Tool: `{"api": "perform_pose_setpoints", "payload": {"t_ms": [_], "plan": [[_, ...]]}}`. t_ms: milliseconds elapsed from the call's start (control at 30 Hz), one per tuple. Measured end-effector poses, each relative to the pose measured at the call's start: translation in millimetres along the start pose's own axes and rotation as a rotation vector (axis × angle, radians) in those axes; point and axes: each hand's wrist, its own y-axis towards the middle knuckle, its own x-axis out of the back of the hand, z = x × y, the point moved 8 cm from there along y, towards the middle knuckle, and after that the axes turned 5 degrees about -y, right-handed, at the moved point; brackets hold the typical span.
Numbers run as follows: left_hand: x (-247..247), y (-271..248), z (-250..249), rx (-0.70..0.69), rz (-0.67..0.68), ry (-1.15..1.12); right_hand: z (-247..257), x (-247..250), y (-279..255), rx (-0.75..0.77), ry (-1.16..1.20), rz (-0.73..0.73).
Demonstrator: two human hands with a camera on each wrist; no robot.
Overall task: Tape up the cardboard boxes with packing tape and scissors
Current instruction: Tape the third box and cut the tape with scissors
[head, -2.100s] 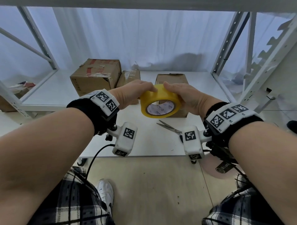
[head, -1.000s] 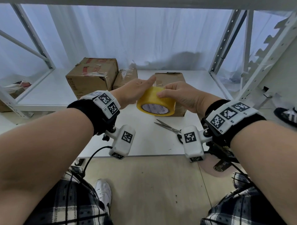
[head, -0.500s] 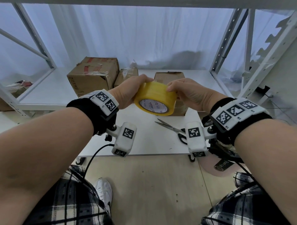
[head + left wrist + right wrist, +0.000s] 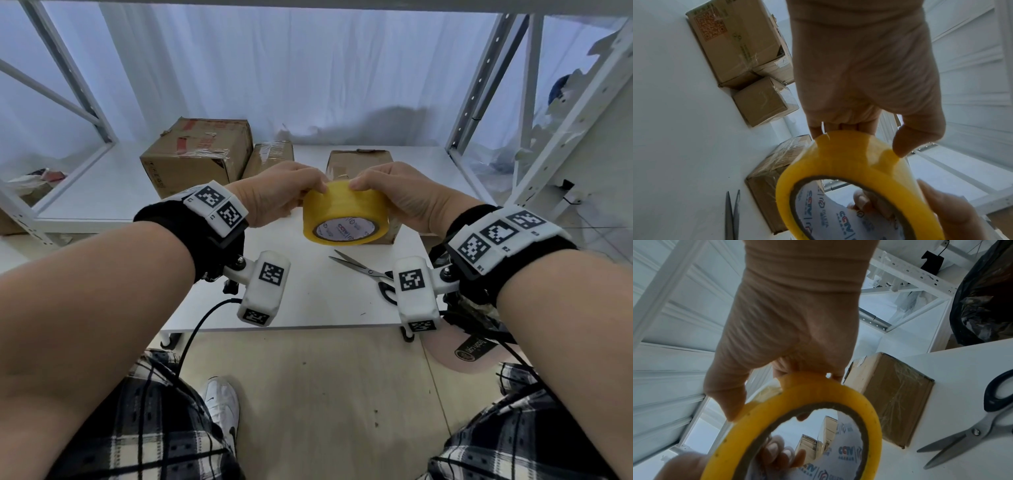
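Note:
Both hands hold a yellow roll of packing tape [image 4: 346, 214] in the air above the white table [image 4: 308, 301]. My left hand [image 4: 284, 195] grips its left side, thumb on the outer face [image 4: 900, 146]. My right hand [image 4: 394, 195] grips its right side, thumb pressed on the roll's top [image 4: 729, 405]. The tape roll [image 4: 849, 170] fills the lower part of both wrist views [image 4: 797, 402]. Scissors [image 4: 366, 274] lie on the table below, blades slightly apart [image 4: 962, 434]. A small cardboard box [image 4: 359, 161] stands just behind the roll, partly hidden.
A large cardboard box [image 4: 198, 157] and a smaller one [image 4: 270, 157] stand at the back left of the table. White shelf uprights [image 4: 479, 85] rise at the right and left. A white shoe [image 4: 222, 407] rests on the floor below.
The roll has tilted and turned between the hands and sits slightly lower and more level than half a second ago. Both thumbs now meet at its top edge.

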Motion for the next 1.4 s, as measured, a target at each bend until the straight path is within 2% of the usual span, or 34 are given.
{"api": "perform_pose_setpoints", "payload": {"t_ms": [167, 300, 433, 800, 1033, 1100, 1233, 1400], "plan": [[7, 3, -4, -0.065, -0.035, 0.026, 0, 8, -1, 0.003, 0.01, -0.046], [9, 4, -8, -0.145, -0.046, 0.24, -3, 14, -2, -0.015, -0.17, -0.103], [4, 2, -16, -0.217, -0.068, 0.305, -4, 18, -4, -0.029, -0.281, -0.136], [12, 6, -24, -0.362, -0.235, 0.296, -6, 23, -6, -0.093, -0.165, -0.243], [25, 4, -20, -0.342, -0.312, 0.037, -9, 30, -10, -0.15, -0.077, -0.33], [32, 6, -15, -0.312, -0.317, 0.056, -13, 35, -12, -0.179, -0.096, -0.37], [20, 14, 16, -0.132, -0.167, 0.343, -18, 43, -16, -0.229, -0.144, -0.409], [-18, 31, 86, 0.086, -0.016, 0.764, -30, 34, -11, -0.262, -0.204, -0.369]]}}
